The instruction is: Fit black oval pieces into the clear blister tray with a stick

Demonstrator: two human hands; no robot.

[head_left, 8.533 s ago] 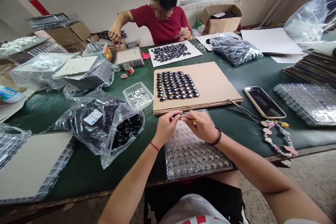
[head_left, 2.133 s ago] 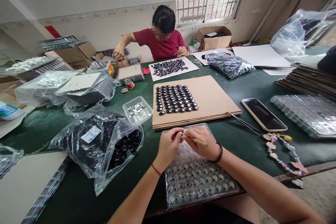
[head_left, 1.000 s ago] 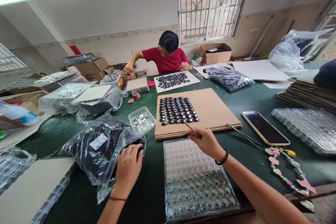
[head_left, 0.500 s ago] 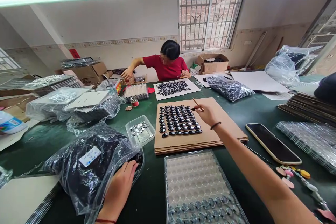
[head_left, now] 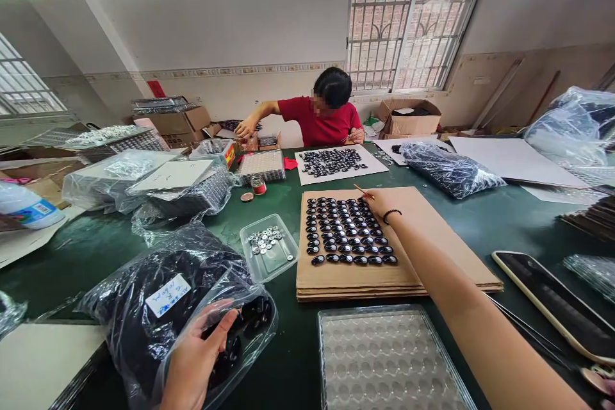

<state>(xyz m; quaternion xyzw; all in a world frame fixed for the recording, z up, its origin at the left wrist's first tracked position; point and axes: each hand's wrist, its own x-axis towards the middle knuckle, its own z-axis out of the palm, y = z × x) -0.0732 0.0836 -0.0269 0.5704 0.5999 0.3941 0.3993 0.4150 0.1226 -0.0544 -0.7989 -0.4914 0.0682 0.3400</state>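
Note:
My left hand point(head_left: 204, 349) is inside the mouth of a clear plastic bag point(head_left: 158, 346) full of glossy black pieces point(head_left: 235, 346). Its fingers and thumb curl around some of them; the plastic partly covers the fingers. My right hand point(head_left: 378, 204) pinches a thin wooden stick point(head_left: 364, 191) at the right end of the upper rows of black oval pieces point(head_left: 346, 248) with shiny tops. These rows lie on a stack of brown cardboard sheets point(head_left: 442, 240). The right fingertips are hard to make out against the black pieces.
A clear tub point(head_left: 269, 262) holds small silvery discs. In front stands a clear tray point(head_left: 384, 359) with round hollows. A phone point(head_left: 552, 301) lies at right. Across the table a person in a red shirt point(head_left: 331, 122) works near a white board point(head_left: 375, 176) bearing black pieces.
My left hand has turned and reaches into the bag's mouth, which gapes wider with black pieces showing. My right hand remains at the end of the upper rows. The view has shifted.

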